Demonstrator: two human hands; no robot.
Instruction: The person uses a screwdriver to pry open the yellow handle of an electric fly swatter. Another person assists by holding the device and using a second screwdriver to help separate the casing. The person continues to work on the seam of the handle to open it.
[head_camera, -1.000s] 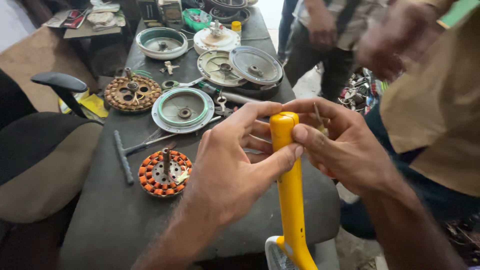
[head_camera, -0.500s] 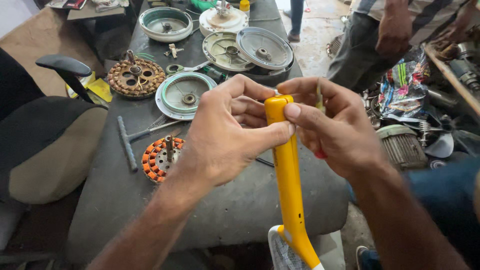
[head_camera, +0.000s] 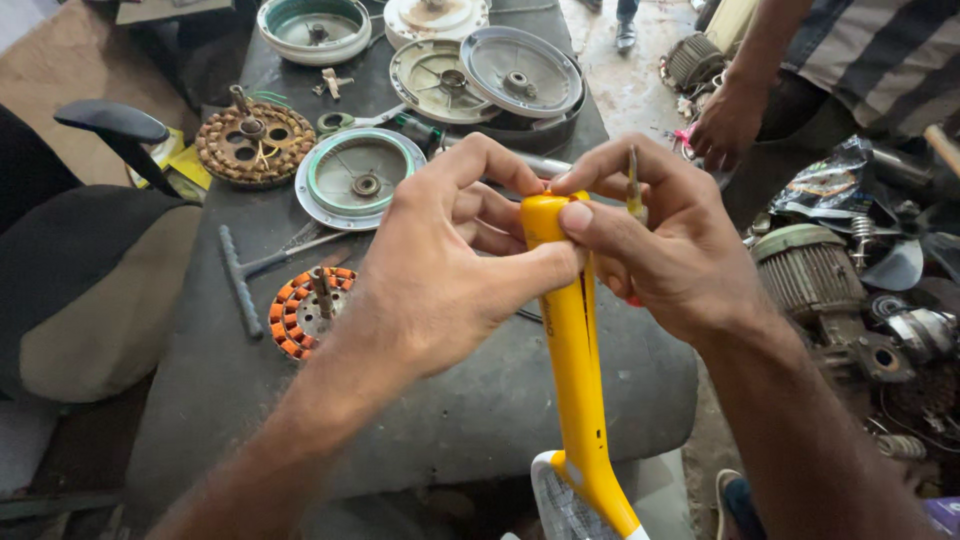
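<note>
A yellow racket-shaped device (head_camera: 575, 370) points its handle up toward me, with its white mesh head at the bottom edge. My left hand (head_camera: 450, 265) wraps the top of the yellow handle, thumb across it. My right hand (head_camera: 665, 250) pinches the handle's tip from the right and also holds a thin screwdriver (head_camera: 632, 185) upright between its fingers. Both hands hover above a dark grey workbench (head_camera: 480, 410).
On the bench lie an orange-wound stator (head_camera: 300, 310), a copper-wound stator (head_camera: 252, 143), a green-rimmed fan cover (head_camera: 358, 178), grey round covers (head_camera: 520, 70) and a T-shaped wrench (head_camera: 240, 280). A black chair (head_camera: 90, 260) stands left. Another person's hand (head_camera: 725, 125) reaches down at right, near old motors (head_camera: 810, 275).
The view has tilted down and closed in on the hands. My grip on the yellow handle stays much the same; my right fingers have shifted onto its tip.
</note>
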